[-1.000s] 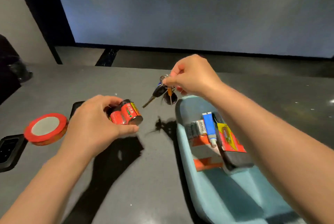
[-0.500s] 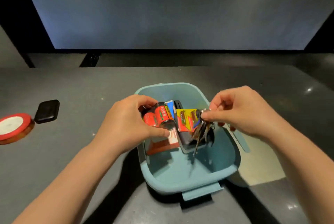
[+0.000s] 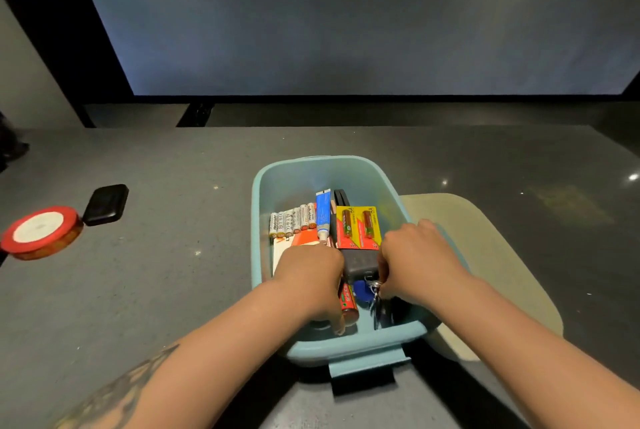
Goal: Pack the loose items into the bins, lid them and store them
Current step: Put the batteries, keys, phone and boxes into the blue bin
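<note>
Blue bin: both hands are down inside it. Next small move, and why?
Probably let go and lift both hands out. The left hand has the red batteries low in the light blue plastic bin, and the right hand has the key bunch there too.

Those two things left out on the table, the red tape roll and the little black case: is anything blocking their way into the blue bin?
Nothing visible does. The red tape roll and black rectangular case lie on bare grey tabletop left of the open light-blue plastic bin.
</note>
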`<move>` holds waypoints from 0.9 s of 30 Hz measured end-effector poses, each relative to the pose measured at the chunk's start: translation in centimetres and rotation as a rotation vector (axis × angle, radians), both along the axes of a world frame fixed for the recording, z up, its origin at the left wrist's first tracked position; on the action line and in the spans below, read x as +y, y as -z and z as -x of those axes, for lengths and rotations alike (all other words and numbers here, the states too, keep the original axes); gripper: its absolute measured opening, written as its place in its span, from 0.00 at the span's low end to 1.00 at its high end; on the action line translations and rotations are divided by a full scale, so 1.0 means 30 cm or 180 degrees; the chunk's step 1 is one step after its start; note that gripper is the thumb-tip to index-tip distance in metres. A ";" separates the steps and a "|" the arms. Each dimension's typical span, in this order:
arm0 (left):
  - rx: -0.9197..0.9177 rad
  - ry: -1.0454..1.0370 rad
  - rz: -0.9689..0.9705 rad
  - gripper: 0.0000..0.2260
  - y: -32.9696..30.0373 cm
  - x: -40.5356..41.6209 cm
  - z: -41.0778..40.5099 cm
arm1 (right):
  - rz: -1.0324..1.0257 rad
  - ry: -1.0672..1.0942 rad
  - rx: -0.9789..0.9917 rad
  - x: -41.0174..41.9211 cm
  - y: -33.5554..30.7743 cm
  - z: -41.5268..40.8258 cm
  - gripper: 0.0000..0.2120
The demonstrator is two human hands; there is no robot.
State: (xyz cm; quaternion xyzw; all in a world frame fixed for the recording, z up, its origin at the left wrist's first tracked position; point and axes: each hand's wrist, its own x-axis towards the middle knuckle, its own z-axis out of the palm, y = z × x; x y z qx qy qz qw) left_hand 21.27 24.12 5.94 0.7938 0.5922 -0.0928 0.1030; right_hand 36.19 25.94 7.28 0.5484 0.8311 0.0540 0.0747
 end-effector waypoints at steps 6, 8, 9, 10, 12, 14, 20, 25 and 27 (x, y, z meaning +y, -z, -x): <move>0.0447 0.0051 0.0177 0.16 0.022 0.011 -0.037 | 0.0029 -0.0261 -0.0237 0.041 0.026 0.018 0.07; 0.0524 0.0100 0.0120 0.18 0.027 0.013 -0.042 | -0.0077 -0.0322 -0.0286 0.050 0.038 0.014 0.11; 0.0541 0.0110 0.0110 0.20 0.029 0.013 -0.043 | -0.0127 -0.0331 -0.0270 0.050 0.041 0.012 0.12; 0.0546 0.0100 0.0110 0.23 0.029 0.013 -0.042 | -0.0160 -0.0334 -0.0215 0.051 0.041 0.010 0.11; 0.0463 -0.0018 0.0074 0.24 0.022 0.012 -0.030 | -0.0132 -0.0339 -0.0061 0.051 0.028 0.011 0.07; 0.0134 -0.0302 -0.0062 0.21 0.003 0.004 -0.004 | -0.0009 -0.0341 0.0059 0.054 -0.003 0.015 0.07; -0.1461 -0.1375 -0.1194 0.10 -0.102 -0.077 0.194 | -0.0008 -0.0651 0.0422 0.084 -0.125 0.164 0.09; -0.1572 -0.1985 -0.1886 0.06 -0.136 -0.176 0.498 | 0.0060 -0.1140 0.0812 0.085 -0.200 0.453 0.11; -0.1533 -0.2301 -0.1832 0.05 -0.106 -0.205 0.637 | 0.0120 -0.1309 0.0865 0.086 -0.202 0.582 0.10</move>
